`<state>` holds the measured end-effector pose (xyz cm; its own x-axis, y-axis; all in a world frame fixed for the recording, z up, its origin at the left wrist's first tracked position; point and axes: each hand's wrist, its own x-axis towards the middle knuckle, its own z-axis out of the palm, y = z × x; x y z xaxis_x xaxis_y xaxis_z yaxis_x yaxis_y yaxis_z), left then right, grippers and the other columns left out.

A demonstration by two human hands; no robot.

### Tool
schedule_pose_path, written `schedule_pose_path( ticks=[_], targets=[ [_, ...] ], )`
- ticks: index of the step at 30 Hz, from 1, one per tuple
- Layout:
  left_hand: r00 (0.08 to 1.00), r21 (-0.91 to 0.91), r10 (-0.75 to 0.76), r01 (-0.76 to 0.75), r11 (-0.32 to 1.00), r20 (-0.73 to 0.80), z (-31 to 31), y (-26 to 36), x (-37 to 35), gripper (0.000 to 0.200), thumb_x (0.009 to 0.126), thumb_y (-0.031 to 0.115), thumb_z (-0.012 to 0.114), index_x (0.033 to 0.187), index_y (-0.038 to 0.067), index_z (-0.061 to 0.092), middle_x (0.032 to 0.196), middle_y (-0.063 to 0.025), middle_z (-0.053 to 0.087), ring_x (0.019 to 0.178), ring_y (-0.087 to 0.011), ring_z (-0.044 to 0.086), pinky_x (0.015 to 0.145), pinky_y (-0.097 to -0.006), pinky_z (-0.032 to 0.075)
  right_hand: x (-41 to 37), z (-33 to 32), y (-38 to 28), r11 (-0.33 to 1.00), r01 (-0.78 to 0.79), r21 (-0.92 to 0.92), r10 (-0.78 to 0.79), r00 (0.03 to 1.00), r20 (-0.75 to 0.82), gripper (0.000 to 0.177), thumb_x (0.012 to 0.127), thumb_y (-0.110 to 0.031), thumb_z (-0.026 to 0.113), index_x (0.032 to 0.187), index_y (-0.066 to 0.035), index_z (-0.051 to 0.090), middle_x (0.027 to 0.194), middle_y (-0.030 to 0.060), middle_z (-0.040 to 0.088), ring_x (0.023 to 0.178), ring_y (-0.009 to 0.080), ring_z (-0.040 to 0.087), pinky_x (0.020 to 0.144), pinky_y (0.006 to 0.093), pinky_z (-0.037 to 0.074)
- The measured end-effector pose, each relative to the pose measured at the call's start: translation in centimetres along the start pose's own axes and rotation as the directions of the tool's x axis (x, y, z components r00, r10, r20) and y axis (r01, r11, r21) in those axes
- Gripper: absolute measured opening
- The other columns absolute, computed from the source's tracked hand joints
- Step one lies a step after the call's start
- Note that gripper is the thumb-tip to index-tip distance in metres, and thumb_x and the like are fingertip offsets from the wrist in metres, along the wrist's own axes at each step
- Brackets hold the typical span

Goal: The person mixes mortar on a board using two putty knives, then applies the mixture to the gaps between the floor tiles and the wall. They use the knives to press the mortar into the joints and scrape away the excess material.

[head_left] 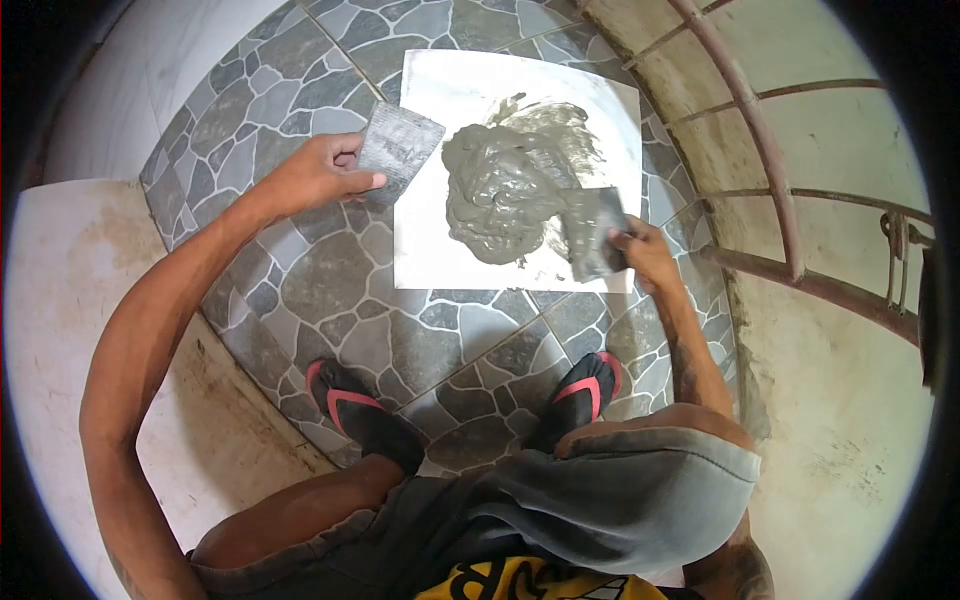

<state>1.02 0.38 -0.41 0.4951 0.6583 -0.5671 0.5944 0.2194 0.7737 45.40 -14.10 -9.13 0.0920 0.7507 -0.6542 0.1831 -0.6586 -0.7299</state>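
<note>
Wet grey paste (pixel 500 190) lies in a thick heap on a white square board (pixel 430 265), with thin smears to its upper right. My left hand (pixel 335 170) grips a flat grey plate (pixel 398 148) by its lower left side, held over the board's left edge. In my right hand (pixel 640 250) is a second flat grey plate (pixel 597 232), over the lower right of the board. Its left edge meets the paste, and some paste lies on it.
Stone-patterned floor tiles (pixel 335 275) surround the board. My feet in black socks and red-strapped sandals (pixel 355 400) stand below it. A rusty metal railing (pixel 760 150) curves along the right, beside a stained wall (pixel 830 420). A pale ledge (pixel 60 260) runs at left.
</note>
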Motion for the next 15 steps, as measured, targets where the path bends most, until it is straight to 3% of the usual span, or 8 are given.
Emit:
schedule_pose_path(
  ticks=[3, 5, 7, 9, 11, 13, 15],
  targets=[
    [1.0, 0.016, 0.012, -0.012, 1.0, 0.01, 0.0, 0.5, 0.1, 0.038, 0.09, 0.024, 0.071, 0.121, 0.003, 0.063, 0.089, 0.0005, 0.066, 0.078, -0.0063, 0.059, 0.07, -0.023, 0.049, 0.7, 5.3, -3.2, 0.984, 0.166, -0.058, -0.166, 0.986, 0.01, 0.022, 0.093, -0.013, 0.062, 0.109, 0.003, 0.064, 0.092, 0.0055, 0.068, 0.078, 0.0169, 0.06, 0.074, 0.0311, 0.048],
    [0.999, 0.014, -0.01, 0.009, 1.0, 0.031, 0.2, 1.8, -0.3, 0.04, 0.09, 0.02, 0.071, 0.123, 0.002, 0.061, 0.095, -0.0001, 0.067, 0.08, -0.0053, 0.059, 0.072, -0.0224, 0.049, -1.2, 7.3, -8.2, 0.82, 0.301, -0.487, -0.333, 0.943, 0.023, 0.023, 0.089, -0.009, 0.061, 0.109, 0.003, 0.064, 0.09, 0.0093, 0.067, 0.078, 0.0231, 0.061, 0.074, 0.0342, 0.049],
    [1.0, 0.022, 0.017, -0.017, 1.0, 0.017, 0.2, 1.3, -0.3, 0.038, 0.089, 0.021, 0.071, 0.121, 0.002, 0.062, 0.092, 0.0006, 0.066, 0.078, -0.0051, 0.058, 0.071, -0.0221, 0.048, -1.7, 8.5, -9.1, 0.48, 0.43, -0.765, -0.542, 0.831, 0.126, 0.027, 0.084, -0.007, 0.061, 0.11, 0.001, 0.063, 0.091, 0.0123, 0.066, 0.082, 0.0276, 0.061, 0.074, 0.0374, 0.049],
    [0.999, 0.007, 0.032, -0.032, 0.999, 0.01, 0.4, 0.8, -0.3, 0.037, 0.089, 0.021, 0.071, 0.12, 0.002, 0.062, 0.09, 0.0011, 0.066, 0.077, -0.005, 0.057, 0.07, -0.0218, 0.047, -1.4, 9.4, -7.6, 0.042, 0.509, -0.86, -0.73, 0.603, 0.321, 0.034, 0.079, -0.006, 0.061, 0.112, -0.001, 0.062, 0.093, 0.0144, 0.064, 0.087, 0.0304, 0.061, 0.074, 0.0407, 0.048],
    [0.999, -0.02, 0.039, -0.039, 0.999, 0.011, 0.2, 0.4, -0.3, 0.036, 0.089, 0.02, 0.071, 0.119, 0.002, 0.063, 0.089, 0.0014, 0.065, 0.076, -0.005, 0.057, 0.07, -0.0215, 0.047, -1.9, 10.1, -6.5, -0.262, 0.504, -0.823, -0.683, 0.506, 0.527, 0.033, 0.081, -0.008, 0.057, 0.112, 0.0, 0.062, 0.096, 0.0105, 0.062, 0.092, 0.0274, 0.058, 0.079, 0.0397, 0.046],
    [1.0, -0.008, 0.019, -0.019, 1.0, 0.007, 0.2, 1.3, -0.7, 0.039, 0.089, 0.02, 0.071, 0.122, 0.002, 0.062, 0.09, 0.0008, 0.066, 0.076, -0.0052, 0.057, 0.07, -0.0214, 0.047, -2.2, 9.7, -6.4, -0.292, 0.623, -0.726, -0.634, 0.443, 0.634, 0.033, 0.08, -0.009, 0.057, 0.112, -0.001, 0.063, 0.095, 0.0099, 0.062, 0.092, 0.0266, 0.058, 0.08, 0.0386, 0.045],
    [1.0, -0.006, 0.01, -0.01, 1.0, -0.004, 0.2, 0.8, -0.9, 0.04, 0.089, 0.021, 0.071, 0.123, 0.002, 0.062, 0.091, -0.0001, 0.067, 0.077, -0.0056, 0.058, 0.07, -0.0219, 0.048, -2.8, 8.5, -8.8, -0.245, 0.592, -0.768, -0.598, 0.53, 0.6, 0.031, 0.08, -0.01, 0.058, 0.109, -0.001, 0.064, 0.095, 0.0094, 0.062, 0.092, 0.0258, 0.058, 0.079, 0.0383, 0.045]
  ],
)
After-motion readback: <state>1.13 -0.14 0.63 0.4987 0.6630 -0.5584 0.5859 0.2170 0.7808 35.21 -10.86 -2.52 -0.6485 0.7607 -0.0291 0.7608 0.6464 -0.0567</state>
